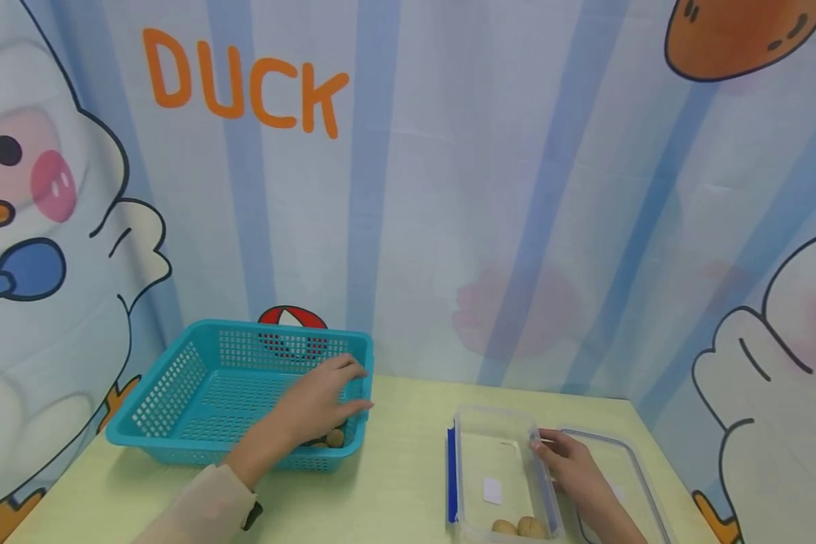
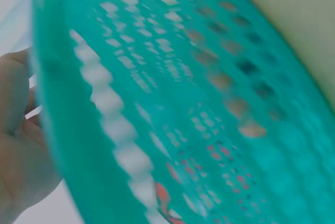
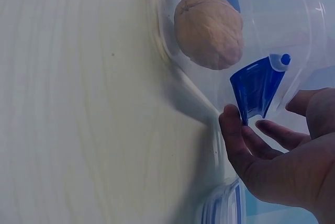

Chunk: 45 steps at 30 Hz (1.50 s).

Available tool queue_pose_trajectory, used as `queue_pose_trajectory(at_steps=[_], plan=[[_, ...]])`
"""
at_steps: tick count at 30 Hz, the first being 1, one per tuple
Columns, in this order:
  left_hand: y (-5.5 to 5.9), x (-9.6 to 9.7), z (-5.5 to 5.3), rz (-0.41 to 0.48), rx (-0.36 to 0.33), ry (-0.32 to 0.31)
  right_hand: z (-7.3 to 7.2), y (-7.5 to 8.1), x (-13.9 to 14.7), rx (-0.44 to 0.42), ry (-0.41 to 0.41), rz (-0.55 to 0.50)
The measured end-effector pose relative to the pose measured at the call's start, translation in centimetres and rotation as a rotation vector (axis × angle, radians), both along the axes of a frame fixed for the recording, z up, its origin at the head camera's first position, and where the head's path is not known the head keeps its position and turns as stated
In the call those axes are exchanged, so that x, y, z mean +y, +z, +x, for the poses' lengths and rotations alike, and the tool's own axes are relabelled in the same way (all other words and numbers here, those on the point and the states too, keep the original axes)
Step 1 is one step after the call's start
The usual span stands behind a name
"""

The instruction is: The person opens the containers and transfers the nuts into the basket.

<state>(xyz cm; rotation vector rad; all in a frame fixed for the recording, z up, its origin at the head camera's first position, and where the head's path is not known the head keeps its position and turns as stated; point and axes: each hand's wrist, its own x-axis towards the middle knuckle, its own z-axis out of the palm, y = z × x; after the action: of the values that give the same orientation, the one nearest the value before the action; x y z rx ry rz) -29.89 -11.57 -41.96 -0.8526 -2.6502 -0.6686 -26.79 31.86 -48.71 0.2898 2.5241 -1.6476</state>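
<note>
A turquoise basket [image 1: 245, 453] stands on the left, with several walnuts [image 1: 335, 438] in its near right corner. My left hand [image 1: 316, 404] is over the basket's right end, thumb and fingers spread apart with nothing visible between them. In the left wrist view that hand [image 2: 23, 140] shows beyond the blurred rim. A clear plastic box [image 1: 472, 453] stands on the right, holding two walnuts [image 1: 530, 527] at its near end. My right hand [image 1: 574, 468] holds the box's right side; in the right wrist view its fingers curl beside a blue latch [image 3: 257, 85].
A clear lid [image 1: 635, 461] with a grey rim lies to the right of the box, partly under my right arm. A white label [image 1: 493, 491] is visible in the box. Behind the pale table [image 1: 408, 453] hangs a striped duck-print curtain [image 1: 421, 227].
</note>
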Motion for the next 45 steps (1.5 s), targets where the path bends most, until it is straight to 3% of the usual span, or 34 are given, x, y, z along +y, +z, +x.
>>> queue_pose_trajectory(at_steps=[7,15,19,28,38,45], plan=[[0.9,5.3,1.4,-0.006,0.027,-0.125,-0.1,0.0,0.1,0.002,-0.002,0.008],[0.5,10.3,2.4,-0.062,-0.093,-0.21,-0.1,-0.2,0.3,-0.009,0.01,0.026],[0.0,12.3,2.7,-0.095,-0.114,-0.271,-0.1,-0.3,0.3,-0.007,0.007,0.023],[-1.5,15.7,3.2,-0.206,-0.112,-0.381,0.0,-0.1,-0.1,0.009,-0.005,0.012],[-3.2,18.2,3.6,-0.26,-0.116,-0.496,-0.2,-0.4,0.1,0.023,-0.004,-0.033],[-4.2,19.4,3.4,-0.263,-0.192,-0.586,-0.2,-0.4,0.2,0.023,-0.006,-0.025]])
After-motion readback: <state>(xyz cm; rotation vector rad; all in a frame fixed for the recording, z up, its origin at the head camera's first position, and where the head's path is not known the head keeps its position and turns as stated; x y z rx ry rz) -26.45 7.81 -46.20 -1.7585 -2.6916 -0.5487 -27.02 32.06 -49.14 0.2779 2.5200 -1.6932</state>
